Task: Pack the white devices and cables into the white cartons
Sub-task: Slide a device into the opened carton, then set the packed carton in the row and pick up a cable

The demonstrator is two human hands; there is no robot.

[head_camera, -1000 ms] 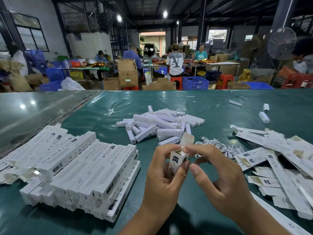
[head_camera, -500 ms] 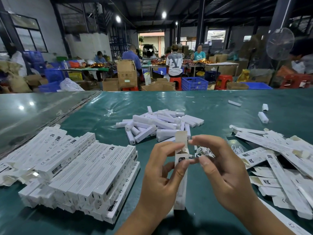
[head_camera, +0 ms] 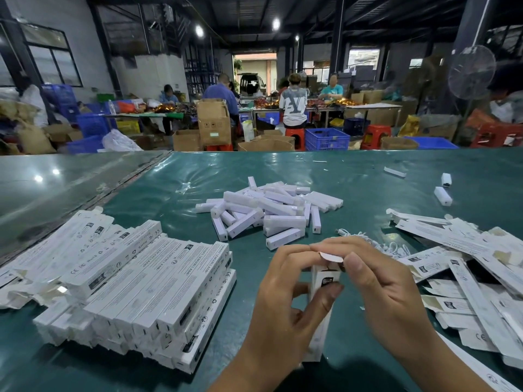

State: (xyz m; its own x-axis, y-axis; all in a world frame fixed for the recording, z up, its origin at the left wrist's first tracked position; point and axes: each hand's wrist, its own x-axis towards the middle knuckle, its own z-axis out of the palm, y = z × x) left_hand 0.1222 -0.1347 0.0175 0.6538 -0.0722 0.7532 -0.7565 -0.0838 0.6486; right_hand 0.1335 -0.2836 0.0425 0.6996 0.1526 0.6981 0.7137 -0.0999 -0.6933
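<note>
Closest to me, the person holds one white carton (head_camera: 322, 304) upright, its lower end resting on the green worktop (head_camera: 368, 176). The left hand (head_camera: 285, 301) is wrapped around the body of the carton, thumb on its front face. The right hand (head_camera: 387, 290) pinches the small end flap (head_camera: 330, 257) at the top, together with the left fingertips, and seems to be folding it down. I cannot see inside the carton, so I cannot tell if a device and cable are already in it.

To the left lies a stack of cartons (head_camera: 133, 287), laid side by side in layers. To the right is a loose heap of flat cartons (head_camera: 467, 267), not yet folded, some overlapping each other.

A little farther, just behind the right hand, there is a tangle of white cables (head_camera: 387, 246). Beyond it, in the middle of the worktop, sits the pile of white devices (head_camera: 268, 210), and a few single devices (head_camera: 443, 196) lie well apart at the far right.

What may go wrong, in my opinion: the flap is thin and curved, so if it is pushed at an angle it may crease or slide outside the carton instead of tucking in. The carton also stands on a narrow end, so a strong push from above could make it slip on the smooth cover. If a cable end sticks up inside, the flap will not close flat.
</note>
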